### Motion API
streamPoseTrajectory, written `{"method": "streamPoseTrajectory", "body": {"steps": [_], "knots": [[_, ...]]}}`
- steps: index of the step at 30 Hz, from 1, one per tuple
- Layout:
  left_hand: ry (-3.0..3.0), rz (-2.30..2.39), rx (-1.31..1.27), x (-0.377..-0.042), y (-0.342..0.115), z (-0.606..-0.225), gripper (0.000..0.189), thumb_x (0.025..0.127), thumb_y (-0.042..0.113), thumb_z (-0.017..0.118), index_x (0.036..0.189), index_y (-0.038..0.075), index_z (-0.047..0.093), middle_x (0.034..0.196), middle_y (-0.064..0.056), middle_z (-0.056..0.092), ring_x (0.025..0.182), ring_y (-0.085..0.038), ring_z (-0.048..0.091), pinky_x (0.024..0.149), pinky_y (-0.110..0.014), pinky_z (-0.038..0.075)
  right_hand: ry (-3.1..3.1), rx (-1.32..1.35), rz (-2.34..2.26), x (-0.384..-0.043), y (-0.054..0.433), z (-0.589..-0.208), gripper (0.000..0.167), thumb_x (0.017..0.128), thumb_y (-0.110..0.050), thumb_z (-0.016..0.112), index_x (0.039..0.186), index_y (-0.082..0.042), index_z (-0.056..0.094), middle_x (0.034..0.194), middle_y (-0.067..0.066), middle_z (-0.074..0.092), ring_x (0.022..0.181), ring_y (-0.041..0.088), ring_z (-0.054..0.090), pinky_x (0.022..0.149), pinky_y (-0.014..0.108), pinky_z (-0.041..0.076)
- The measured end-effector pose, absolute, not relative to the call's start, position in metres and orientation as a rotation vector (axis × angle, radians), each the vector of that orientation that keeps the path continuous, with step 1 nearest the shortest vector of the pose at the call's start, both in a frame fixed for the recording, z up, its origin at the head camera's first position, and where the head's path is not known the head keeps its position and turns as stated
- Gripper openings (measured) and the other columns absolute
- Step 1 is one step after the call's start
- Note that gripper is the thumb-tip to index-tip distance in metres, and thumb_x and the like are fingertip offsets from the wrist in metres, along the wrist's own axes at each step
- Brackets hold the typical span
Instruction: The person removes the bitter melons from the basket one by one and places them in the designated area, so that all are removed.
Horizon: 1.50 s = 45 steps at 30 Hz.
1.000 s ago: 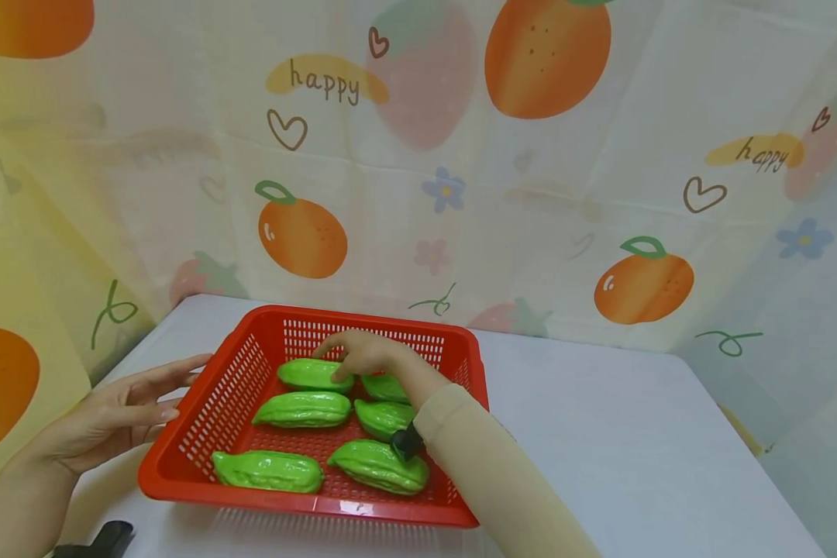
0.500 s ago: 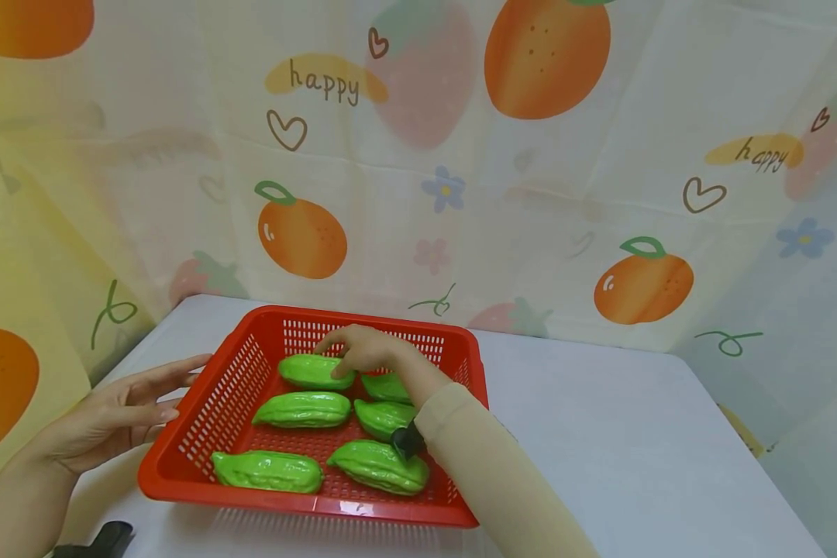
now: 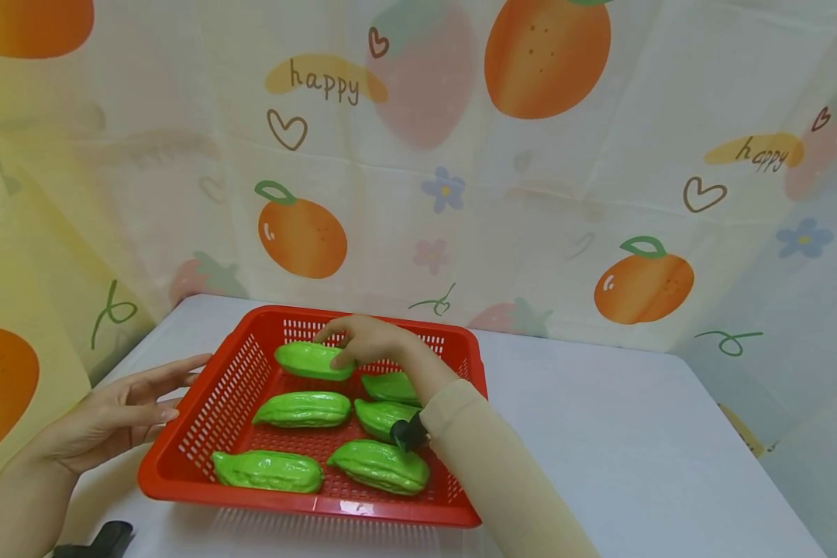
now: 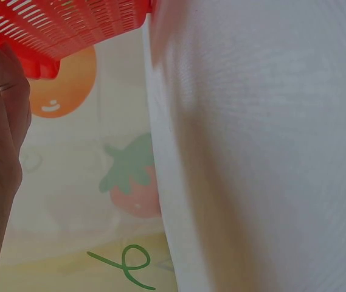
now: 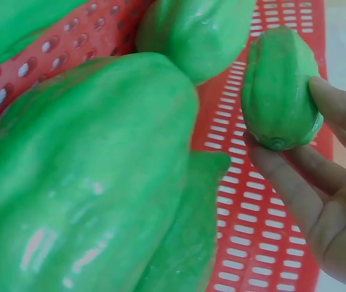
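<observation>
two hands are seen, well apart. by the right hand a green gourd is pinched at its right end, between thumb and fingers; its other end is pointed toward the left hand's side. the gourd is held inside a red basket, near the far wall; whether the floor is touched cannot be told. at the basket's left rim the left hand is placed, fingers extended and relaxed, rim touched.

five more gourds are counted in the basket. a partly covered gourd is noted just below the right wrist. nearer the body, a middle-left gourd and a middle-right gourd are laid side by side, the latter partly hidden by a black wrist piece. nearest the body, a front-left gourd and a front-right gourd are set apart. the basket is backed by a white table and, beyond both hands, a fruit-printed cloth.
</observation>
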<state>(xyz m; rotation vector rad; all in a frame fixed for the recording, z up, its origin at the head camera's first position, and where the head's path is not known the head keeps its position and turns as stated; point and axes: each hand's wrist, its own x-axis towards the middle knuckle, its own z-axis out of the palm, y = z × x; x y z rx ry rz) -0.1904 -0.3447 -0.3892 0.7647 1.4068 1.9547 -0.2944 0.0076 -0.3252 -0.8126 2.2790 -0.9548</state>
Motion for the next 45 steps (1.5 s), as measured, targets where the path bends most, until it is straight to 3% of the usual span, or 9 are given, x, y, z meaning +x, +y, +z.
{"method": "streamPoseTrajectory", "body": {"steps": [2, 9, 11, 18, 21, 27, 35, 40, 45], "knots": [[1.397, 1.955, 0.763, -0.190, -0.344, -0.389, 0.069, 0.098, -0.011, 0.022, 0.159, 0.022, 0.020, 0.148, 0.002, 0.050, 0.120, -0.023, 0.066, 0.099, -0.042, 0.055, 2.271, -0.815, -0.979, -0.295, 0.008, -0.323, 0.046, 0.091, -0.004, 0.065, 0.136, -0.014, 0.058, 0.114, 0.006, 0.059, 0.069, 0.015, 0.048, 0.065, 0.027, 0.045], [1.394, 1.955, 0.751, -0.190, -0.345, -0.389, 0.068, 0.099, -0.010, 0.023, 0.158, 0.023, 0.022, 0.149, 0.002, 0.049, 0.123, -0.024, 0.064, 0.099, -0.042, 0.055, 2.299, -0.819, -1.017, -0.295, 0.011, -0.313, 0.047, 0.092, -0.007, 0.065, 0.137, -0.017, 0.057, 0.144, 0.008, 0.053, 0.112, 0.023, 0.062, 0.087, 0.036, 0.058], [1.407, 1.954, 0.739, -0.190, -0.345, -0.389, 0.067, 0.099, -0.009, 0.024, 0.158, 0.023, 0.022, 0.149, 0.003, 0.049, 0.123, -0.023, 0.064, 0.099, -0.042, 0.055, 2.308, -0.828, -1.023, -0.294, 0.012, -0.311, 0.047, 0.092, -0.008, 0.065, 0.137, -0.017, 0.057, 0.144, 0.007, 0.053, 0.116, 0.026, 0.062, 0.091, 0.038, 0.058], [1.417, 1.953, 0.720, -0.190, -0.344, -0.388, 0.067, 0.099, -0.008, 0.024, 0.157, 0.024, 0.023, 0.149, 0.004, 0.050, 0.123, -0.024, 0.065, 0.100, -0.042, 0.056, 2.356, -0.833, -1.053, -0.294, 0.016, -0.307, 0.044, 0.092, -0.013, 0.065, 0.134, -0.024, 0.059, 0.148, 0.000, 0.052, 0.137, 0.025, 0.051, 0.092, 0.028, 0.054], [1.399, 1.956, 0.735, -0.190, -0.344, -0.389, 0.068, 0.099, -0.008, 0.023, 0.158, 0.024, 0.021, 0.150, 0.003, 0.049, 0.124, -0.025, 0.064, 0.100, -0.042, 0.055, 2.345, -0.817, -1.086, -0.293, 0.016, -0.304, 0.043, 0.092, -0.014, 0.067, 0.133, -0.026, 0.059, 0.142, 0.002, 0.059, 0.131, 0.022, 0.058, 0.094, 0.029, 0.054], [1.394, 1.958, 0.745, -0.190, -0.344, -0.390, 0.068, 0.099, -0.009, 0.023, 0.158, 0.023, 0.021, 0.150, 0.003, 0.049, 0.124, -0.025, 0.064, 0.101, -0.041, 0.055, 2.290, -0.798, -1.198, -0.292, 0.016, -0.299, 0.044, 0.092, -0.013, 0.067, 0.134, -0.024, 0.058, 0.133, 0.012, 0.063, 0.095, 0.019, 0.075, 0.095, 0.035, 0.057], [1.359, 1.959, 0.757, -0.191, -0.344, -0.389, 0.068, 0.099, -0.009, 0.022, 0.159, 0.023, 0.019, 0.151, 0.003, 0.047, 0.125, -0.025, 0.063, 0.102, -0.041, 0.054, 2.320, -0.756, -1.275, -0.290, 0.018, -0.294, 0.045, 0.091, -0.015, 0.069, 0.133, -0.026, 0.059, 0.137, 0.011, 0.061, 0.129, 0.023, 0.059, 0.094, 0.036, 0.058], [1.345, 1.968, 0.755, -0.188, -0.342, -0.387, 0.068, 0.099, -0.010, 0.022, 0.159, 0.022, 0.018, 0.150, 0.002, 0.048, 0.125, -0.025, 0.063, 0.102, -0.041, 0.054, 2.316, -0.737, -1.386, -0.289, 0.021, -0.291, 0.046, 0.089, -0.014, 0.071, 0.131, -0.027, 0.060, 0.129, 0.012, 0.065, 0.118, 0.021, 0.064, 0.096, 0.046, 0.057], [1.342, 1.973, 0.749, -0.189, -0.342, -0.388, 0.068, 0.099, -0.010, 0.022, 0.159, 0.022, 0.019, 0.150, 0.002, 0.048, 0.125, -0.025, 0.064, 0.102, -0.041, 0.054, 2.317, -0.695, -1.468, -0.288, 0.025, -0.287, 0.047, 0.087, -0.014, 0.072, 0.131, -0.028, 0.061, 0.124, 0.012, 0.068, 0.106, 0.017, 0.068, 0.093, 0.042, 0.058]]}}
